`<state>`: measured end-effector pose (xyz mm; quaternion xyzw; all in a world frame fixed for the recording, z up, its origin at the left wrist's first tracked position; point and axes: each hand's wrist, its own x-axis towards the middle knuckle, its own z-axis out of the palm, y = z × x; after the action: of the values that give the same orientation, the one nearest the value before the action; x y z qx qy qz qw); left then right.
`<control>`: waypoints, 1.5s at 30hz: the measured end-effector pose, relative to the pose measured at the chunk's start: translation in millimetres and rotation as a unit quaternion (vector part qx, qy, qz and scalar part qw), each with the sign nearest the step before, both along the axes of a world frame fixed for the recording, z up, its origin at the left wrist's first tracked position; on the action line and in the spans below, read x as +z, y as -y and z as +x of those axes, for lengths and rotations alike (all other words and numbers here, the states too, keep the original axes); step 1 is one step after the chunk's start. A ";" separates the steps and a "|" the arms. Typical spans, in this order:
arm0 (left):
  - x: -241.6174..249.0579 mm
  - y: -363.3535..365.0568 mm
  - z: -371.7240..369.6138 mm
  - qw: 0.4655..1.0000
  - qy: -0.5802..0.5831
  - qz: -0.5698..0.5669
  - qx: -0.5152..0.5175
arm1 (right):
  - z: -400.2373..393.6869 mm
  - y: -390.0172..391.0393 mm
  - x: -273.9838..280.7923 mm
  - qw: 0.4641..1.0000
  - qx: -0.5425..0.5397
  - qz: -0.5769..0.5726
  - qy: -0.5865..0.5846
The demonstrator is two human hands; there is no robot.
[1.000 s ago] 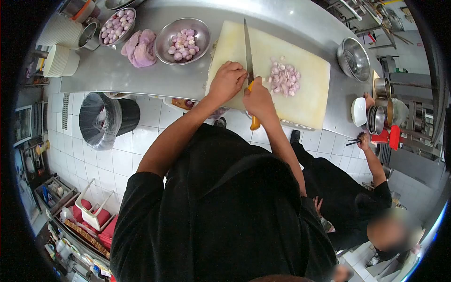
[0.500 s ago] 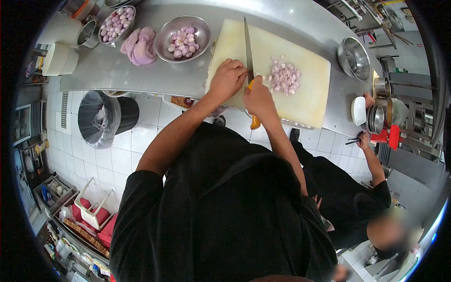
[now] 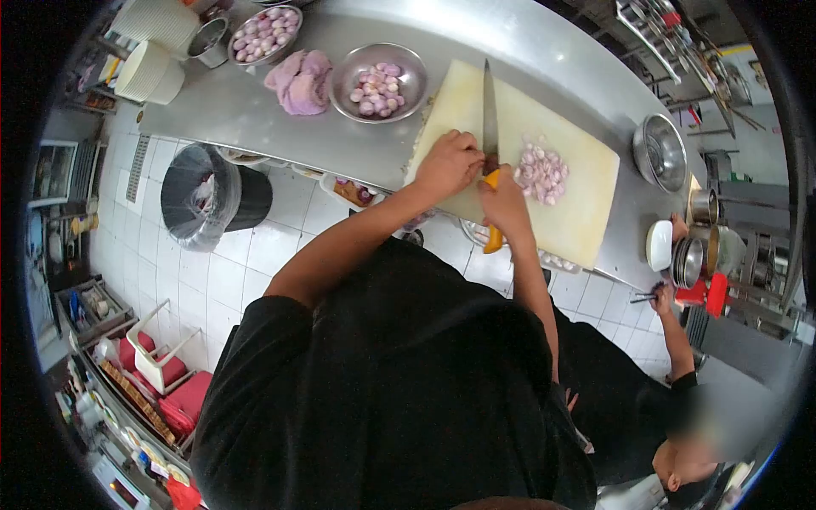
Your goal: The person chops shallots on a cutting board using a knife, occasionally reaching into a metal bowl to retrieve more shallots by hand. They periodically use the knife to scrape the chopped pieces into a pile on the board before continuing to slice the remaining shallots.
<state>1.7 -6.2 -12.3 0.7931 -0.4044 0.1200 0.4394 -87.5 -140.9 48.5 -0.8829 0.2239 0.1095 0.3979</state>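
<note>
My right hand (image 3: 506, 204) is wrapped round the yellow handle of a kitchen knife (image 3: 490, 110), its long blade pointing away from me over the pale cutting board (image 3: 459, 89). Left of the blade, my left hand (image 3: 450, 161) has its fingers bent and pressed together on the board. Whatever small thing lies under those fingertips is mostly hidden. A heap of cut shallots (image 3: 542, 172) lies on the board to the right of the knife. Beyond my left hand, a steel bowl (image 3: 415, 78) holds peeled shallots (image 3: 378, 90).
A pink cloth (image 3: 299, 82) and a fuller bowl of shallots (image 3: 265, 36) lie farther left. One steel bowl (image 3: 660, 153) stands right of the board. A lined bin (image 3: 255, 197) is on the floor at left. At right, a co-worker's hand (image 3: 662, 299) holds dark sticks.
The whole view has shifted, so the board, bowls and hands appear farther right and lower. Both hands keep their hold beside the blade; the heap of cut shallots looks much the same.
</note>
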 end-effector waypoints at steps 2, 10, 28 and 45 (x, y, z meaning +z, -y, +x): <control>5.8 -0.5 -3.4 0.999 0.014 0.037 0.002 | 3.6 0.8 22.2 1.000 -0.029 0.006 -0.008; 36.2 -42.1 30.5 0.995 -0.068 -0.023 0.073 | -8.4 -1.3 11.3 0.998 -0.034 -0.015 0.059; 51.0 -121.3 115.6 0.943 -0.114 0.254 0.184 | -39.5 36.7 0.1 0.993 -0.112 -0.016 0.026; 12.6 -1.5 8.6 0.982 -0.185 0.001 0.038 | -27.1 -11.8 23.1 0.999 0.002 -0.048 0.020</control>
<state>10.3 -4.7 0.4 0.8167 -0.2858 -0.0126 0.5011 -114.6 -129.0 71.6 -0.9035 0.2192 0.0813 0.3592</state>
